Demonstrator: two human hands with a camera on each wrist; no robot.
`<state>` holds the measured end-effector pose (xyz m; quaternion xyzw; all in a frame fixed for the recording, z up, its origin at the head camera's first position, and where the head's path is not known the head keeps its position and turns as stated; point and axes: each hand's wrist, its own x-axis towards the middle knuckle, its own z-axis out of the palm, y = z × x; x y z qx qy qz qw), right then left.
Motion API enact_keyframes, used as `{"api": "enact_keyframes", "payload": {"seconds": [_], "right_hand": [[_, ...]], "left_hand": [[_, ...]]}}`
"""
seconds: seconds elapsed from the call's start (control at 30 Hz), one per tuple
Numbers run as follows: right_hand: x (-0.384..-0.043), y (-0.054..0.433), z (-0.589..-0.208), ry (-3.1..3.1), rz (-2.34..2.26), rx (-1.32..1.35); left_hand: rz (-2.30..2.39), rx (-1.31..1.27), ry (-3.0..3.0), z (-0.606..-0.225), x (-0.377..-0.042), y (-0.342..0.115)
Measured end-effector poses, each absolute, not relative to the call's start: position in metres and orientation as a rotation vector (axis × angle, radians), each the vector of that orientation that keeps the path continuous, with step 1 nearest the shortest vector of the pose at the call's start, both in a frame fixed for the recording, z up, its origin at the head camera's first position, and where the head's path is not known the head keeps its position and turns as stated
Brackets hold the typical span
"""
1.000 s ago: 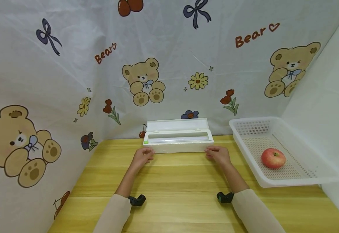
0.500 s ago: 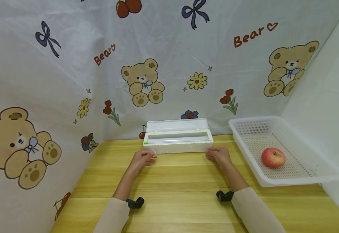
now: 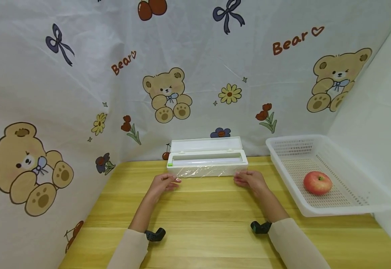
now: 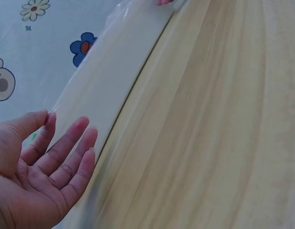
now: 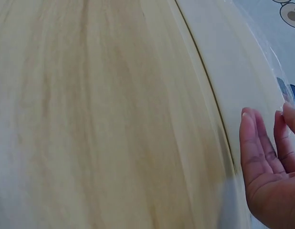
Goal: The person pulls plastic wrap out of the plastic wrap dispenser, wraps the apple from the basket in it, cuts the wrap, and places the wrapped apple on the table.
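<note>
In the head view, a white cling film dispenser [image 3: 206,152] stands at the back of the table with its lid [image 3: 205,144] raised. A film roll [image 3: 207,161] lies inside. A clear sheet of cling film [image 3: 198,172] hangs along its front. My left hand [image 3: 161,184] pinches the film's left corner between thumb and forefinger; the left wrist view shows the other fingers of that left hand [image 4: 52,174] loosely spread. At the right end, the thumb and forefinger of my right hand [image 3: 253,180] pinch the film's edge [image 5: 270,50].
A white plastic basket [image 3: 291,185] with one red apple [image 3: 317,183] in it stands on the right of the wooden table [image 3: 208,224]. Close behind the dispenser hangs a bear-print cloth [image 3: 202,56]. Black wrist cameras [image 3: 155,234] sit on both wrists.
The left hand has drawn slightly toward me, and the film shows more clearly across the dispenser's front. My right fingers have moved slightly left onto the film's edge.
</note>
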<state>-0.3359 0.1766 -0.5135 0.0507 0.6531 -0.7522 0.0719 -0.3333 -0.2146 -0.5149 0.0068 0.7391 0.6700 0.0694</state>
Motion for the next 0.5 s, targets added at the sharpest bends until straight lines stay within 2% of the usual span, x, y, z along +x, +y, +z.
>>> {"api": "enact_keyframes", "payload": {"seconds": [0.5], "right_hand": [[-0.321, 0.187, -0.512, 1.749, -2.475, 0.157]], "left_hand": [[2.165, 0.1, 2.209, -0.517, -0.328, -0.212]]}}
